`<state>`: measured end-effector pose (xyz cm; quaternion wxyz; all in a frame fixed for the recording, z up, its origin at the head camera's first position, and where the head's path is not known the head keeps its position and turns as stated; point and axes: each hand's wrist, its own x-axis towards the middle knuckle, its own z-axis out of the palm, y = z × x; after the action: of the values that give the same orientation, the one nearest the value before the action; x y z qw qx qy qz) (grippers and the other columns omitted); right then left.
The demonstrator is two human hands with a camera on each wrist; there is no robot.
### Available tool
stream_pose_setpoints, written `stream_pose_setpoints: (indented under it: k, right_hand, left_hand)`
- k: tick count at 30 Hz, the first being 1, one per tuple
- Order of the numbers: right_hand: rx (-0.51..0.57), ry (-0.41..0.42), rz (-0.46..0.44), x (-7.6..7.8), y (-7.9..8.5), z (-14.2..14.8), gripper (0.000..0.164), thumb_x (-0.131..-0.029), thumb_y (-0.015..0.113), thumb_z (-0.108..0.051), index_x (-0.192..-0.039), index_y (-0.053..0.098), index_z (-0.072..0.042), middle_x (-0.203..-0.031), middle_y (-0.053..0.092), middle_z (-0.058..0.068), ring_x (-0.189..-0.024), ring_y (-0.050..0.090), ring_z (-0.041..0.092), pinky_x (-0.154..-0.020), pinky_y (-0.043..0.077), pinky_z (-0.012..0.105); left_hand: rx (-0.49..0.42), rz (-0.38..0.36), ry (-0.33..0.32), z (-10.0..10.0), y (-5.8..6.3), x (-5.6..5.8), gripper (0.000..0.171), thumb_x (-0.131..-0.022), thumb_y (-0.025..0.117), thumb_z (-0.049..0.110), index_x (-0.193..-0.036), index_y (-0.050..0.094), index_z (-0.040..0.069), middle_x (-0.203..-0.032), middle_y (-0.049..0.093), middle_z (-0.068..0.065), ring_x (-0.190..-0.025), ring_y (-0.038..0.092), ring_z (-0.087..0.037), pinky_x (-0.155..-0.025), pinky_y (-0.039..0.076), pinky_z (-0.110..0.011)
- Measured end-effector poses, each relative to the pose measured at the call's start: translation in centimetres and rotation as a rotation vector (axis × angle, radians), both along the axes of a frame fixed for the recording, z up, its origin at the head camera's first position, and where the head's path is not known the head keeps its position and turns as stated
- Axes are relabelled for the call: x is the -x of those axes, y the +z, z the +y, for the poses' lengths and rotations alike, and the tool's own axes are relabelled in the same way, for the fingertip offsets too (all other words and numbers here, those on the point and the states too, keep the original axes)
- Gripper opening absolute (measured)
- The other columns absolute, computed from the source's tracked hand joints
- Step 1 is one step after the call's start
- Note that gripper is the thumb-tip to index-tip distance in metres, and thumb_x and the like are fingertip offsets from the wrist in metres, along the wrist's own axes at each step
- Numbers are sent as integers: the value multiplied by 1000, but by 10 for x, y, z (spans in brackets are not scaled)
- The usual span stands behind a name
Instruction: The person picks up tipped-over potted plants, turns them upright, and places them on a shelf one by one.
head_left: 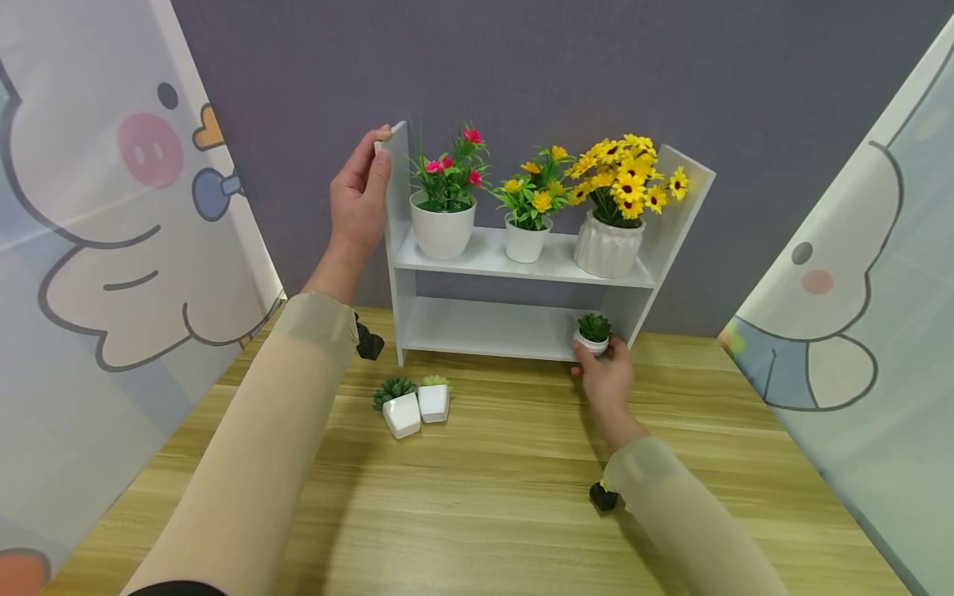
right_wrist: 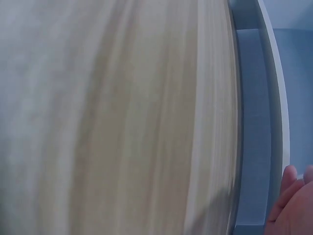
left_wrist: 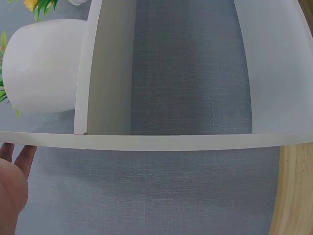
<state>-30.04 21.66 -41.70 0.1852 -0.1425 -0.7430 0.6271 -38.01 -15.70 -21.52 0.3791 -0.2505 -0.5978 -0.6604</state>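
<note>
My left hand [head_left: 359, 199] pinches the top front of the left side panel of a white two-tier shelf [head_left: 484, 327], thumb in front. In the left wrist view, its fingertips lie right at the panel [left_wrist: 161, 142]. At the right end of the lower tier, my right hand [head_left: 607, 385] holds a small potted succulent [head_left: 594, 328] by its round white pot, the green leaves upright. The right wrist view shows only part of this hand [right_wrist: 296, 208] by the shelf edge; the pot is mostly hidden there.
The upper tier carries a pink-flowered pot [head_left: 443, 223], a smaller yellow-flowered pot [head_left: 526, 240] and a ribbed pot of yellow daisies [head_left: 609, 244]. Two small succulents in square white pots, one dark green [head_left: 402, 415] and one pale [head_left: 434, 403], lie tipped on the wooden table [head_left: 484, 513]. A grey wall [head_left: 522, 66] stands behind.
</note>
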Motion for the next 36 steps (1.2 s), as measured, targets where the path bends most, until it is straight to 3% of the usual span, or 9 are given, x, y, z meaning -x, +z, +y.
stream_pose_setpoints:
  k: [11, 18, 24, 29, 36]
  right_hand:
    - [-17, -24, 24, 1, -2, -3, 70, -103, 79, -19, -160, 41, 1, -155, 53, 26, -62, 63, 5, -62, 61, 19]
    - [0, -17, 37, -3, -4, -3, 78, -102, 78, -14, -165, 35, 2, -160, 50, 27, -73, 62, 3, -64, 61, 17]
    - [-21, 18, 10, -15, -2, 2, 82, -103, 78, -19, -167, 31, 2, -161, 45, 27, -77, 70, 12, -70, 64, 19]
    - [-58, 45, -68, -32, 2, 6, 84, -103, 79, -28, -165, 31, 0, -159, 43, 26, -83, 72, 14, -76, 64, 20]
    - [-75, 180, -141, -54, 2, 7, 77, -103, 80, -29, -158, 36, 2, -150, 50, 23, -81, 69, 6, -58, 55, 22]
  left_hand:
    - [10, -22, -1, -1, -1, -3, 38, -115, 57, 14, -150, 66, 3, -162, 61, -8, -153, 54, -14, -128, 43, -26]
    - [12, -52, 7, -2, -1, -4, 39, -114, 58, 15, -151, 65, 3, -164, 60, -8, -155, 52, -13, -129, 42, -26]
    - [8, -32, 0, -1, -1, -4, 38, -114, 58, 15, -150, 66, 2, -163, 61, -8, -154, 54, -13, -129, 43, -26]
    - [13, -26, 2, -1, -1, -4, 38, -115, 57, 15, -150, 66, 3, -162, 61, -7, -154, 54, -13, -129, 43, -26]
    - [14, -21, 3, -1, -1, -2, 38, -115, 57, 16, -150, 66, 4, -162, 62, -7, -153, 54, -12, -129, 43, -26]
